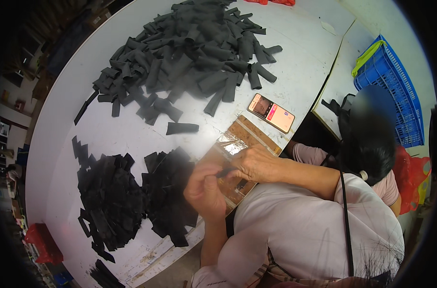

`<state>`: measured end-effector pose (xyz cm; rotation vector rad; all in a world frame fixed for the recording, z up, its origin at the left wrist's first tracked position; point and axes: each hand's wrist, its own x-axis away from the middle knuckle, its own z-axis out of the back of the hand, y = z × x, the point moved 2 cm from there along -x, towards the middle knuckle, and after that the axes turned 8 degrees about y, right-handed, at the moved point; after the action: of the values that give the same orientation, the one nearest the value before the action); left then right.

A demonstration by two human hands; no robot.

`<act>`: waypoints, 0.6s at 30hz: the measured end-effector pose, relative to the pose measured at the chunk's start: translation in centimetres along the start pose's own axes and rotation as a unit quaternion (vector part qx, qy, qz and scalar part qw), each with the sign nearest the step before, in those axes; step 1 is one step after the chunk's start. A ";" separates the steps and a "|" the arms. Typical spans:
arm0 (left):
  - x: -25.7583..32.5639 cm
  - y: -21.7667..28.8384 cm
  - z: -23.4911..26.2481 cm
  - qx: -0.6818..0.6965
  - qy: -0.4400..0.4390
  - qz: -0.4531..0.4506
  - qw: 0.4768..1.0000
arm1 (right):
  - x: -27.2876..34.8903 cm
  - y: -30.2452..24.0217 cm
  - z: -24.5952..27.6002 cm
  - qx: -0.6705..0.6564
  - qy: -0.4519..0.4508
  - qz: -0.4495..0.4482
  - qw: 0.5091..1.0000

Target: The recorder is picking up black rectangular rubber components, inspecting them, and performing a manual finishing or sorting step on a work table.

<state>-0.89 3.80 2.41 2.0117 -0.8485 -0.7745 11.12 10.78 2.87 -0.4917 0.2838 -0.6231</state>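
Observation:
Over a brown wooden board (239, 127) at the table's edge, my two hands meet. My left hand (205, 191) is closed, its thumb and fingers pinching one side of a small dark fabric piece (224, 172). From the other side my right hand (253, 164) grips the same piece with bent fingers. Most of the piece is hidden by the fingers. Clear shiny tape or film (232, 144) lies on the board just beyond my right hand.
A big heap of dark grey fabric tubes (194, 53) covers the far table (60, 110). Flatter black pieces (110, 199) are piled at the left. A lit phone (271, 113) lies beyond the board. At right, another person (372, 129) sits near a blue crate (393, 81).

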 end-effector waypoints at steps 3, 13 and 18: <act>-0.6 1.5 -0.7 -0.095 -0.033 -0.039 0.994 | 0.5 -0.1 0.0 -0.009 0.030 0.009 0.999; -1.1 1.7 0.2 -0.176 -0.062 -0.057 0.981 | 0.4 -0.6 0.4 0.002 0.008 -0.013 1.000; -1.2 1.4 0.1 -0.191 -0.070 -0.071 0.977 | 0.8 -0.4 -0.1 -0.007 0.030 -0.020 0.999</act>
<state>-2.07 4.07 3.84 1.7012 -0.5824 -1.0828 11.50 9.98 2.86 -0.4933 0.3361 -0.6750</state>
